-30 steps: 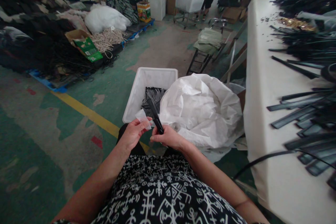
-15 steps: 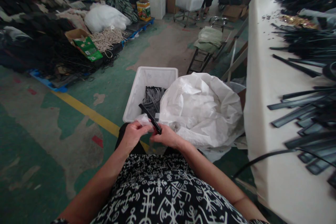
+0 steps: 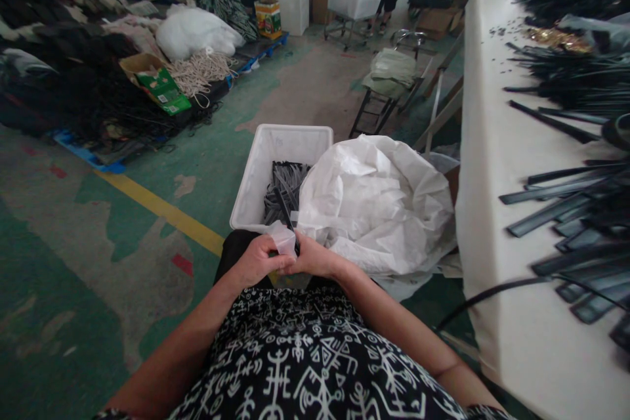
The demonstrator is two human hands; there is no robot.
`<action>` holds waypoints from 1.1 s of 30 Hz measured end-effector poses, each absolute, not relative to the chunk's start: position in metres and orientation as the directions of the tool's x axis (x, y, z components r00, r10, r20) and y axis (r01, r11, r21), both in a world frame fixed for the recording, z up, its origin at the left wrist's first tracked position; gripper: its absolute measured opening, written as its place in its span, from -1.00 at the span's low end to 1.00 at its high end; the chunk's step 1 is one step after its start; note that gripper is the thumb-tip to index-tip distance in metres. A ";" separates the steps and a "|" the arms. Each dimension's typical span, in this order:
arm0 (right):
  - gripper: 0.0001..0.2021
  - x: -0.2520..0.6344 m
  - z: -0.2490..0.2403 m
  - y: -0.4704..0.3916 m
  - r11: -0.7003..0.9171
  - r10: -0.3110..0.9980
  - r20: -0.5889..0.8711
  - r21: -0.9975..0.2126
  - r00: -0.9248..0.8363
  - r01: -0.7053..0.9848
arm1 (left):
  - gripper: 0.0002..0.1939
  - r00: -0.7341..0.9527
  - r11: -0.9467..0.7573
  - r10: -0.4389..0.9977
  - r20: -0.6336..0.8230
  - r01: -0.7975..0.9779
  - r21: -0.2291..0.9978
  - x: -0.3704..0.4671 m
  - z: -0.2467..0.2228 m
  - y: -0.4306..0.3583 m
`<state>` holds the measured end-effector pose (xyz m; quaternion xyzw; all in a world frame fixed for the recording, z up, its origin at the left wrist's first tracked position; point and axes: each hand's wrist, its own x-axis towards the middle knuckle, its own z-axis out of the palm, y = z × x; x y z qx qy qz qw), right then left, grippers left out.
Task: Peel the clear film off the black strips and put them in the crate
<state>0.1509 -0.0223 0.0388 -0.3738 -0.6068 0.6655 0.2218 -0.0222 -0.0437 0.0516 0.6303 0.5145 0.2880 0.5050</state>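
**Head view: a dark strip and a flimsy wrap, held at the near edge of the white bin**

Just on the near side of the white bin (image 3: pixel 295 126), two bare hands meet. The left hand (image 3: pixel 256 264) has its fingers pinched on a translucent wrap (image 3: pixel 284 239), with the thumb beneath. The fingers of the right hand (image 3: pixel 315 257) appear closed around the lower end of a black strip (image 3: pixel 282 205); the wrap and knuckles partly hide this grip. The strip slants away, its free end seen against the gray strips (image 3: pixel 290 177) inside the bin. A crumpled white sack (image 3: pixel 374 203) lies just right of the bin, overlapping its near right corner; farther right, the counter (image 3: pixel 492 223) bears loose dark strips (image 3: pixel 546 216).

Handling (judged from appearance). The black strip should be light and fairly stiff along its length, though able to flex, and its smooth face may slide under a loose pinch. It is best held near the lower end, flat between thumb and forefinger. The wrap looks thin, soft and nearly weightless, liable to crease, cling or tear; an edge or corner offers the surest hold. Whether the two touch cannot be told.
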 end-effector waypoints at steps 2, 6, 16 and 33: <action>-0.33 0.151 0.039 -0.023 -0.181 0.740 -0.237 -0.971 -0.629 0.154 | -0.85 0.352 0.030 0.923 -0.158 0.342 0.939 -0.023 0.050 -0.042; -0.30 0.151 0.035 -0.024 -0.165 0.729 -0.258 -0.965 -0.634 0.203 | -0.86 0.411 0.048 0.891 -0.192 0.336 0.941 -0.023 0.051 -0.038; -0.50 0.168 0.041 -0.028 -0.280 0.671 -0.328 -0.943 -0.665 0.183 | -0.87 0.219 0.142 0.952 -0.215 0.305 0.942 -0.024 0.051 -0.032; -0.81 0.196 0.075 -0.062 -0.141 0.867 -0.335 -0.874 -0.368 0.464 | -0.91 -0.068 0.425 0.769 -0.635 -0.688 0.588 -0.026 0.045 -0.023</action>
